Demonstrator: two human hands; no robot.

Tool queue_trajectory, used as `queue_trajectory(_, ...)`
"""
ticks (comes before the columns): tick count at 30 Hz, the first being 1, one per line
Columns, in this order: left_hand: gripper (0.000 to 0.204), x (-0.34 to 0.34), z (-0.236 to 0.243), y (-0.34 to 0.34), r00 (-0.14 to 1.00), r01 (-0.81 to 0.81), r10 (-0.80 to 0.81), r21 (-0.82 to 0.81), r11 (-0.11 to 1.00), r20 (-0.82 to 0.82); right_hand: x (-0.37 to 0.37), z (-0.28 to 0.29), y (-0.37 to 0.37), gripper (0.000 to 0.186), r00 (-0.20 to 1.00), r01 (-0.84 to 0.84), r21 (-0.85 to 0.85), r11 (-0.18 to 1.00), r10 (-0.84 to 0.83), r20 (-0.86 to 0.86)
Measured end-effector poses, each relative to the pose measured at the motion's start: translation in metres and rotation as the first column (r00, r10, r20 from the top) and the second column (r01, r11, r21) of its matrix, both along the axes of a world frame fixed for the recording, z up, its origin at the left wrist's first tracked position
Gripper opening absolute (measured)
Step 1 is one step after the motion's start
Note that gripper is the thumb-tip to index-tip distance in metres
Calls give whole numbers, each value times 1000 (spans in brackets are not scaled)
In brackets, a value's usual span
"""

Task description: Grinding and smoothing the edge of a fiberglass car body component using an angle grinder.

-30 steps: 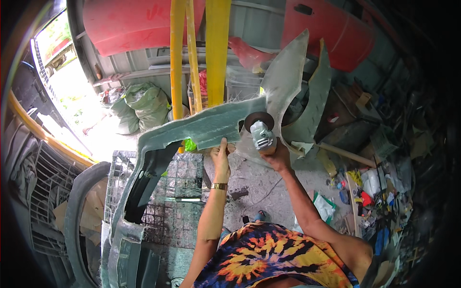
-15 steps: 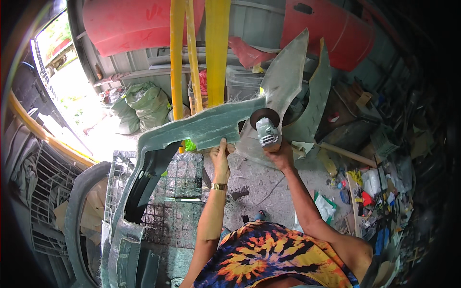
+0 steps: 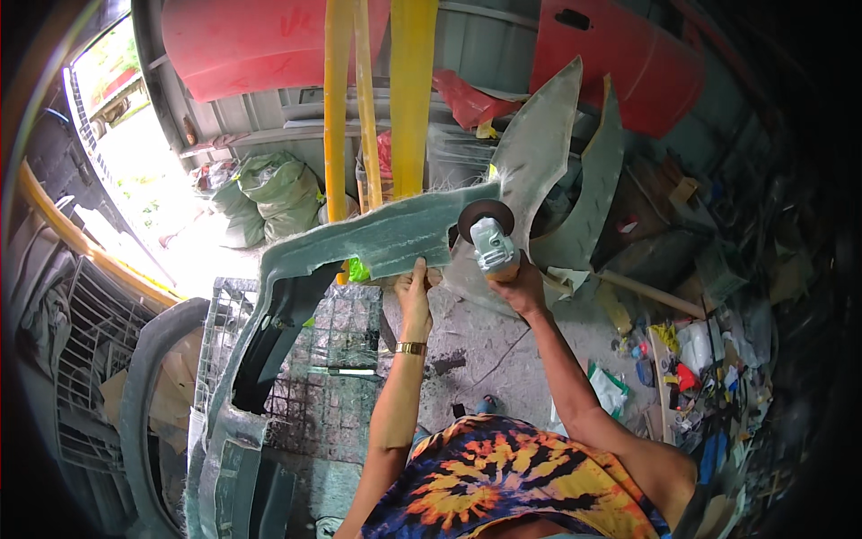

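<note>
My left hand (image 3: 416, 286) grips the lower edge of a large grey-green fibreglass panel (image 3: 373, 235), thumb on its face and fingers curled behind. Frayed fibres line the panel's upper edge, and it bends down at the left into a long frame-like leg. In my right hand (image 3: 523, 289) is an angle grinder (image 3: 493, 247) with a grey head. Its dark round disc (image 3: 486, 222) is at the panel's right end, by a notch; whether the disc touches the panel I cannot tell. Behind it rise pale pointed fibreglass pieces (image 3: 537, 126).
Yellow posts (image 3: 409, 108) stand behind the panel, and red car panels (image 3: 269, 45) hang on the wall. A wire grid (image 3: 332, 359) lies below the panel. Filled sacks (image 3: 278, 193) sit near the bright opening at left. Mixed clutter (image 3: 709, 368) covers the right side.
The grinder has shifted slightly left with my right hand, its disc nearer the panel's right end. My left hand keeps its grip at nearly the same place. The whole view has moved a little.
</note>
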State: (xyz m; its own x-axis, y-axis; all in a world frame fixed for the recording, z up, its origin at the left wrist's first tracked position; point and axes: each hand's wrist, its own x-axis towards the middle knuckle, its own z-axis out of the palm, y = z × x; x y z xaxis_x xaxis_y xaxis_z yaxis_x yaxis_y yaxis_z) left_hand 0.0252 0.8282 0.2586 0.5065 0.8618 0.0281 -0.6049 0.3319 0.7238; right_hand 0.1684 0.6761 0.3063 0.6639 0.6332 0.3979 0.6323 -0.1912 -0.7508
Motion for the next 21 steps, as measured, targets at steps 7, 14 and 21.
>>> queue_trajectory(7,31,1,-5,4,1000,11,-10,28,1000,-27,0,-1,-8,56,997,26,-18,1000,-24,69)
queue_trajectory(14,30,0,-1,0,1000,-8,8,7,1000,-21,1,2,-7,55,992,31,-37,999,-27,124)
queue_trajectory(21,28,-2,-3,3,1000,10,-9,36,999,-16,1,4,-15,55,990,92,37,995,-95,100)
